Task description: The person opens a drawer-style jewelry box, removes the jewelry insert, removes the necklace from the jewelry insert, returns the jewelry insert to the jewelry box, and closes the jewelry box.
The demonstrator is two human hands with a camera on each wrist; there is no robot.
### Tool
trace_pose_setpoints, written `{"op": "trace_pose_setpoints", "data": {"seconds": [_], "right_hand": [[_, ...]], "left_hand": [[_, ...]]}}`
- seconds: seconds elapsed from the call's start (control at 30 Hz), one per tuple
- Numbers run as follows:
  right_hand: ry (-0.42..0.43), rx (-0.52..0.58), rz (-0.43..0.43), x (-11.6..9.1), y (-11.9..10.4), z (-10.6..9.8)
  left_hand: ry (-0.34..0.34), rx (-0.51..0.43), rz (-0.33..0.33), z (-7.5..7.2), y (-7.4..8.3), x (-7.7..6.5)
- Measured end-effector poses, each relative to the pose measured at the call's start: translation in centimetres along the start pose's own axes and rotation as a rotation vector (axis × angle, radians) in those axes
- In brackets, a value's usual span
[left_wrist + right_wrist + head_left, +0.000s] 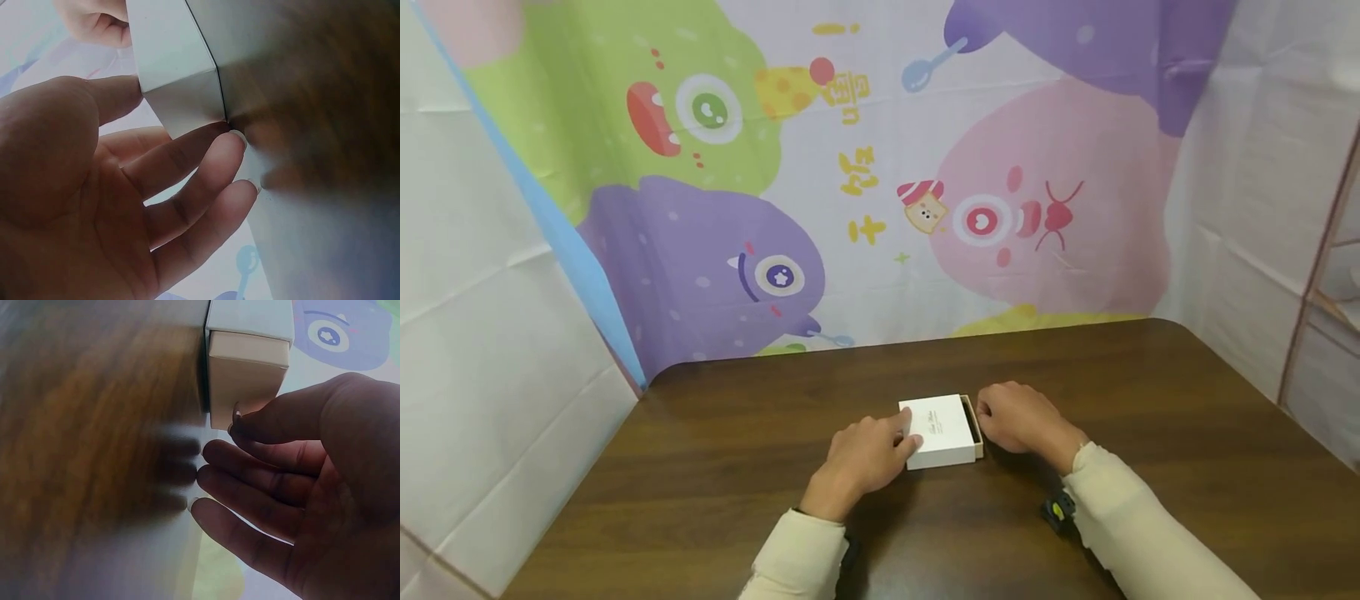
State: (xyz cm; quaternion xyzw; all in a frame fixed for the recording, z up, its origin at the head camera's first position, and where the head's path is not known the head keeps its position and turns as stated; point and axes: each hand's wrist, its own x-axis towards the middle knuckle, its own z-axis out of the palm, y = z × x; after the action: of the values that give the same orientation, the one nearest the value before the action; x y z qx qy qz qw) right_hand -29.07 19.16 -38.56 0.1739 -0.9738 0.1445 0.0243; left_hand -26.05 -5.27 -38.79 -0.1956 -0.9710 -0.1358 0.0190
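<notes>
- A patterned backdrop [865, 292] hangs behind the worktop, printed with green, purple and pink one-eyed creatures and yellow characters that run sideways.
- The brown wood-grained worktop [737, 433] spreads beneath both hands, its far corners rounded.
- Pale, creased side panels flank it, the left panel [497, 350] with a blue strip along its inner edge and the right panel [1240, 217] with brown lines.
- Two cream sleeves reach in from the near edge: the left sleeve [797, 558] and the right sleeve [1150, 525].
- The left hand [867, 452] holds the left end of the box, its thumb and index finger spread on either side of a corner; the other fingers are bent near the worktop.
- The right hand [1022, 417] is at the opposite end, fingers bent, the thumb and a fingertip close together by the tray's end face; whether they pinch it I cannot tell.
- The white box [943, 446] lies flat on the worktop between the two hands, towards the middle.
- A cream inner tray [247, 378] juts a little way out of the box's right end, and a dark strip of interior shows beside its rim.
- A black wrist device [1057, 510] with a yellow-green spot sits by the right cuff.
- Small dark lettering [934, 421], too fine to read, marks the box's top.
</notes>
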Motion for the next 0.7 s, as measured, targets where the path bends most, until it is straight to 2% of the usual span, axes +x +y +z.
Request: {"op": "trace_pose_setpoints", "data": {"seconds": [0.4,0.7], "right_hand": [[-0.02,0.006,0.016,-0.01,-0.3,0.24],[0.008,-0.011,0.019,-0.01,-0.08,0.09]], "left_hand": [[-0.01,-0.035,-0.006,0.06,-0.25,-0.4],[-0.013,-0.02,-0.003,-0.14,-0.06,-0.21]]}}
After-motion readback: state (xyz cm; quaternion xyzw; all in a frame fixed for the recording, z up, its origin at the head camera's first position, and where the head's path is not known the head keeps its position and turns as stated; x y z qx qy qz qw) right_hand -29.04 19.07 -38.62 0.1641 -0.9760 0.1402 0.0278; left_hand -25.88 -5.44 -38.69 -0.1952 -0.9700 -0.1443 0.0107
